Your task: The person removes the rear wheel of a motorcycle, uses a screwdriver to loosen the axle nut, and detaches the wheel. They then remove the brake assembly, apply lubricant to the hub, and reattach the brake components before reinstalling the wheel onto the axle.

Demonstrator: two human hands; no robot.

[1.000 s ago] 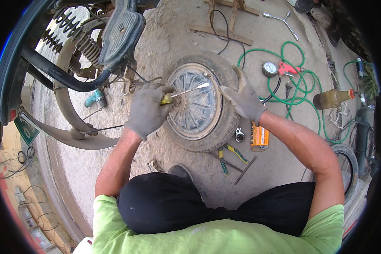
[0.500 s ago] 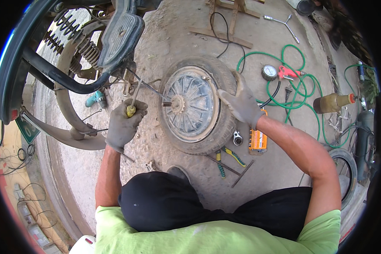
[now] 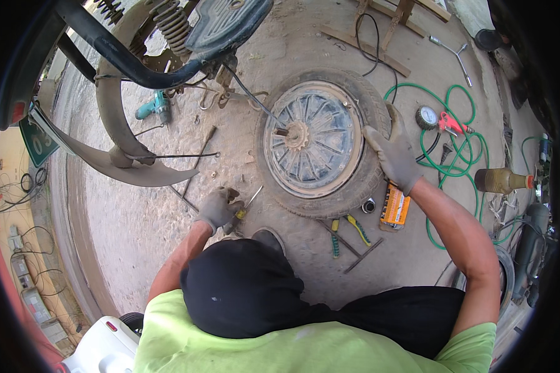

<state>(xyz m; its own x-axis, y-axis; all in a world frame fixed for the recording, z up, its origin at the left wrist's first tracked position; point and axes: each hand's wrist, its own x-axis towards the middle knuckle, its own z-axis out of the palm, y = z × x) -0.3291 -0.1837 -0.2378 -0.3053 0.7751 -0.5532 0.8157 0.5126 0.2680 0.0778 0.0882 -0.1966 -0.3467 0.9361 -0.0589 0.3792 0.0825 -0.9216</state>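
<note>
Left hand (image 3: pixel 216 210) has lowered, apparently pausing tool work; screwdriver (image 3: pixel 241 212) at its fingers, grip unclear. Right hand (image 3: pixel 394 154) grasps the tyre (image 3: pixel 371 104).

Soft, diffuse daylight brightens the ground (image 3: pixel 118 242), palest at left. Shadows look faint. Fisheye distortion bends outer lines.

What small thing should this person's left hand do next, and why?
Probably leave the screwdriver on the ground and draw back. The left hand is low, at the yellow handle, though its grip is hard to judge, and the blade is clear of the wheel. Only the right hand touches the tyre, so a free left hand could help steady it.
</note>
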